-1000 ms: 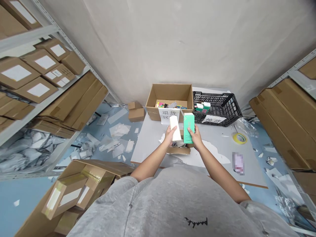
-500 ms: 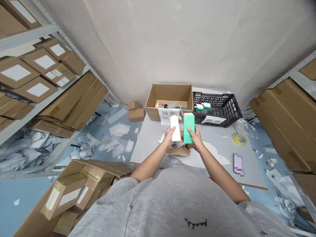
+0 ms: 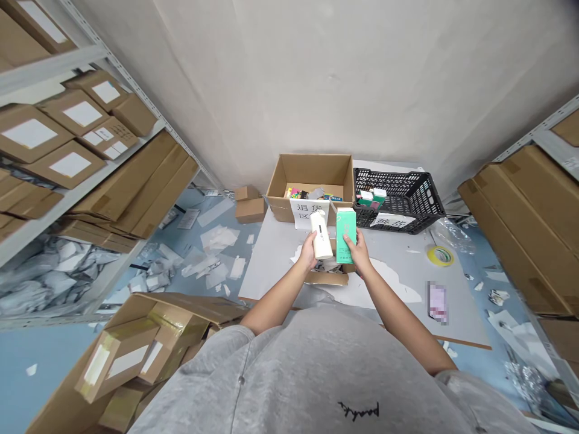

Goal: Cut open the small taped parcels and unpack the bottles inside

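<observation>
My left hand (image 3: 308, 252) is closed round a white bottle (image 3: 321, 238) that tilts slightly left and shows dark lettering on its front. Beside it, my right hand (image 3: 359, 251) grips a green carton (image 3: 346, 236) with pale printing, held upright with a small gap to the bottle. Both things are above a small opened cardboard box (image 3: 326, 278) on the table, with crumpled paper inside it; its far part is hidden behind them.
A cardboard box with a paper sign (image 3: 274, 208) and a black plastic crate (image 3: 427, 224) stand at the table's back. Yellow tape (image 3: 440, 256) and a blurred phone-like item (image 3: 437, 302) lie right. A large box of parcels (image 3: 63, 398) stands front left, shelves (image 3: 45, 63) behind.
The white bottle has turned in my left hand, so its dark lettering now faces me. My right hand and the green carton have hardly moved.
</observation>
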Action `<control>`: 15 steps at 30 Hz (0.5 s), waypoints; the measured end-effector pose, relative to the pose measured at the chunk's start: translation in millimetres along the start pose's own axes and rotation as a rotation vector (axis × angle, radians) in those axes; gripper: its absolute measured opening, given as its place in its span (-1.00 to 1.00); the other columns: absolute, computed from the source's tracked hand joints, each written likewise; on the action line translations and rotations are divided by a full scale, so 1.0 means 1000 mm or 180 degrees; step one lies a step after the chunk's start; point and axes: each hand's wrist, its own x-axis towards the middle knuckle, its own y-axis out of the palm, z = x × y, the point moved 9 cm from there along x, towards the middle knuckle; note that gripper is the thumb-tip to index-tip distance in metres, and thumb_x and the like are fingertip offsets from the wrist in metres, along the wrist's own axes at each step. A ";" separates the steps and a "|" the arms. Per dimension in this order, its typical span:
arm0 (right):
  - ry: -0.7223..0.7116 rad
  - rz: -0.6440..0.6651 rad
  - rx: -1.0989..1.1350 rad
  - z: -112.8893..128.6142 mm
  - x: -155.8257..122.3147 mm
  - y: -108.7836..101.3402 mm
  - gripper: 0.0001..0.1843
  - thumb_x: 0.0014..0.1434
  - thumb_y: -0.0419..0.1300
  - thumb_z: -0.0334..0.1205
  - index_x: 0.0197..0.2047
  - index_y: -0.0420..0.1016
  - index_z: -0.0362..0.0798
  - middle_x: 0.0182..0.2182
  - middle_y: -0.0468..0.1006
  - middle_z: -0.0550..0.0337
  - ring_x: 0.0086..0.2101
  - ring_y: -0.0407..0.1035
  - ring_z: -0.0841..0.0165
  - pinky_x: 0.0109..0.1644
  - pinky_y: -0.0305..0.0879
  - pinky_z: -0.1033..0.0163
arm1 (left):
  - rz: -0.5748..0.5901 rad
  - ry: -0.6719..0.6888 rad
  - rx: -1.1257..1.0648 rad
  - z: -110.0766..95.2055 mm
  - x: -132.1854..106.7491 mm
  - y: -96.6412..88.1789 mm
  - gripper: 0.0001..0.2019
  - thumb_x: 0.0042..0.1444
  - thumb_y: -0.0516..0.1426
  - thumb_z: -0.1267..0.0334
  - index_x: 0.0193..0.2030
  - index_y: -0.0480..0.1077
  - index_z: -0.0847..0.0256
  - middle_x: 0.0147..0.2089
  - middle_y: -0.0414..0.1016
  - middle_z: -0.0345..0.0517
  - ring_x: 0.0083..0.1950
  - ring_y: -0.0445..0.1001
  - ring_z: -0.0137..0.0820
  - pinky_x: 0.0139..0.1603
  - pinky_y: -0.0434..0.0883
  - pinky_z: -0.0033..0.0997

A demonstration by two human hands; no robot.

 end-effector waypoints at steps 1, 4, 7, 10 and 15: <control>0.0004 -0.0009 -0.0001 0.000 0.000 0.000 -0.13 0.10 0.35 0.27 0.36 0.30 0.06 0.23 0.49 -0.06 0.12 0.45 0.06 0.23 0.40 -0.09 | -0.0043 0.0044 0.0068 -0.001 0.000 -0.001 -0.33 -0.11 0.46 -0.09 0.08 0.47 0.22 -0.12 0.67 -0.04 -0.19 0.63 -0.29 -0.14 0.48 -0.37; 0.0041 -0.0017 0.0017 -0.001 -0.001 -0.001 -0.12 0.09 0.36 0.26 0.36 0.29 0.05 0.24 0.48 -0.07 0.13 0.45 0.06 0.24 0.39 -0.09 | -0.0029 0.0186 0.0298 -0.006 -0.002 -0.001 -0.32 -0.20 0.52 0.02 0.06 0.49 0.20 -0.20 0.66 -0.14 -0.27 0.60 -0.36 -0.18 0.46 -0.42; 0.0047 0.0003 0.0036 0.001 -0.003 0.001 -0.12 0.09 0.36 0.26 0.36 0.29 0.05 0.24 0.48 -0.06 0.14 0.43 0.06 0.26 0.37 -0.10 | 0.0076 0.0143 0.0407 -0.005 -0.003 0.002 -0.36 -0.19 0.51 -0.01 0.00 0.54 0.25 -0.20 0.67 -0.09 -0.24 0.62 -0.32 -0.18 0.47 -0.41; -0.0002 0.0029 0.0034 0.006 -0.005 0.003 -0.14 0.10 0.35 0.27 0.35 0.30 0.06 0.24 0.48 -0.06 0.14 0.43 0.07 0.26 0.36 -0.10 | 0.0201 0.0122 0.0344 -0.003 -0.003 0.004 -0.37 -0.16 0.50 -0.02 0.01 0.55 0.27 -0.12 0.68 -0.01 -0.15 0.64 -0.23 -0.13 0.49 -0.36; 0.0005 0.0033 0.0032 0.009 -0.006 0.006 -0.11 0.07 0.36 0.29 0.34 0.31 0.04 0.24 0.47 -0.10 0.14 0.42 0.06 0.23 0.39 -0.07 | 0.0373 0.0156 0.0182 -0.001 0.000 0.007 -0.37 -0.17 0.49 0.05 0.05 0.53 0.24 -0.04 0.68 0.01 -0.03 0.65 -0.16 0.00 0.49 -0.28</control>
